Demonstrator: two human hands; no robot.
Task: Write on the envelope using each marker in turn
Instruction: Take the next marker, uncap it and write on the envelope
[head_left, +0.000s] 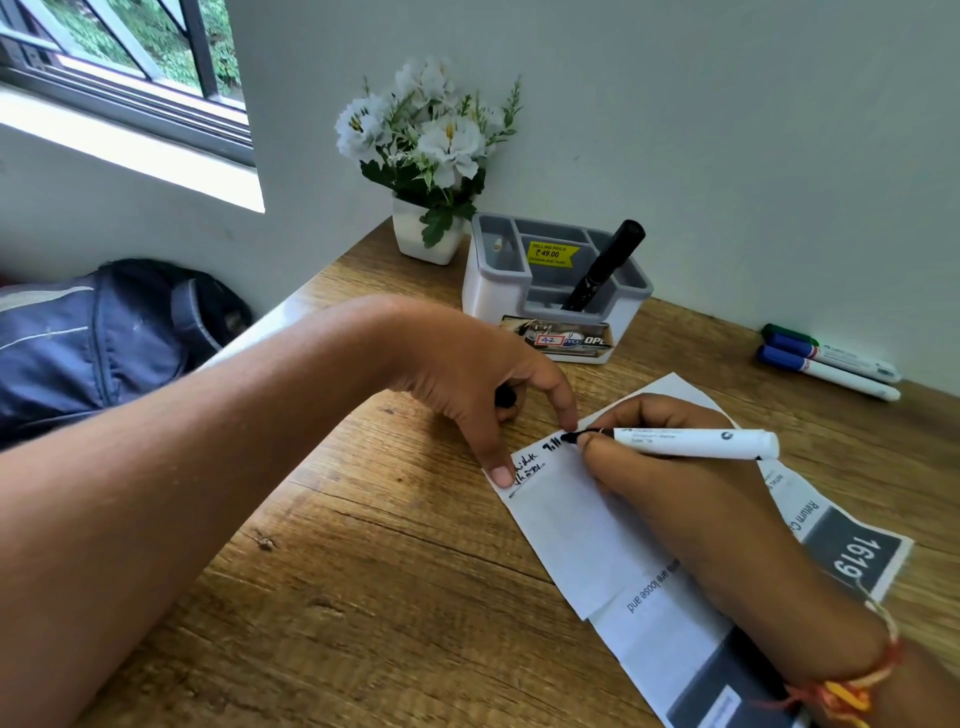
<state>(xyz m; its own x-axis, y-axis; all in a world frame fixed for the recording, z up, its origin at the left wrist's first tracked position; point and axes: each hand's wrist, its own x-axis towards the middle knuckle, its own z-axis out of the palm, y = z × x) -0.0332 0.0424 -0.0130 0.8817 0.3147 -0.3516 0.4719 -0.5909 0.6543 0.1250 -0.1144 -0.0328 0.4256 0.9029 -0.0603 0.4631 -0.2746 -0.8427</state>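
A white envelope with grey printed panels lies slanted on the wooden desk. My right hand grips a white marker with its black tip touching the envelope's upper corner, beside black handwriting. My left hand presses two fingertips on the envelope's top edge and curls around a black marker cap. Three more markers, blue- and green-capped, lie at the far right by the wall.
A white and grey desk organiser holds a black marker behind my hands. A white pot of artificial flowers stands in the corner. A dark blue bag sits left of the desk under the window.
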